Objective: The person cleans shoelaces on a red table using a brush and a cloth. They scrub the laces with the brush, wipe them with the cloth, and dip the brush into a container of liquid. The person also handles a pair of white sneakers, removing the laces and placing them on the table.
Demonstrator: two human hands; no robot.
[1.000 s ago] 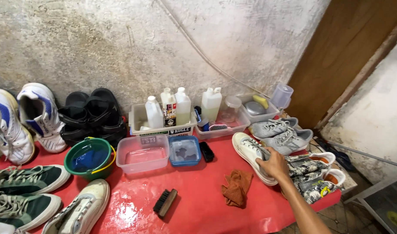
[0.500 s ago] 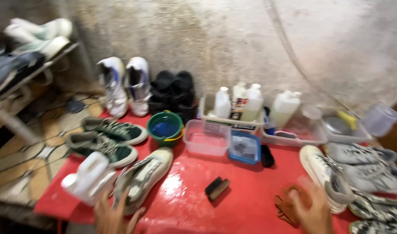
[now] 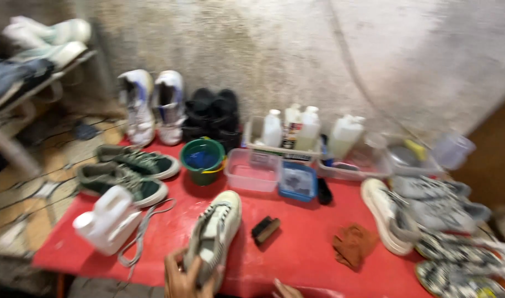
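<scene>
**Currently: heel grip on the cream shoe, hazards around it**

Currently the largest surface is the wet red plastic sheet (image 3: 313, 248) covering the low table. It looks slick, so anything I slide across it may travel further than intended.

On the right lies a cluster of grey and white lace-up sneakers (image 3: 429, 212), well apart from my hands. On the left, a pair of dark green canvas sneakers (image 3: 128, 171) sits near a white plastic jug (image 3: 106, 221) lying on its side; one loose lace runs just beside that jug. I judge that a careless pull could snag the lace and drag the jug off the table edge.

My left hand (image 3: 185, 278) is curled around the heel end of the cream low-top sneaker with dark stripes (image 3: 214, 234), fingers wrapped over its rim. That shoe lies at the front centre of the sheet, toe pointing toward the wall. Because the grip covers only the heel, the shoe could slip if lifted fast.

Behind it stand a green plastic bucket with blue water (image 3: 203, 160) and a clear rectangular plastic tub (image 3: 252, 170); a forward shove could tip the bucket.

A small dark brush (image 3: 265, 229) lies just right of the shoe, and a crumpled brown rag (image 3: 352, 244) further right.

Only the fingertips of my right hand (image 3: 285, 289) show at the bottom edge; I cannot tell its posture.
</scene>
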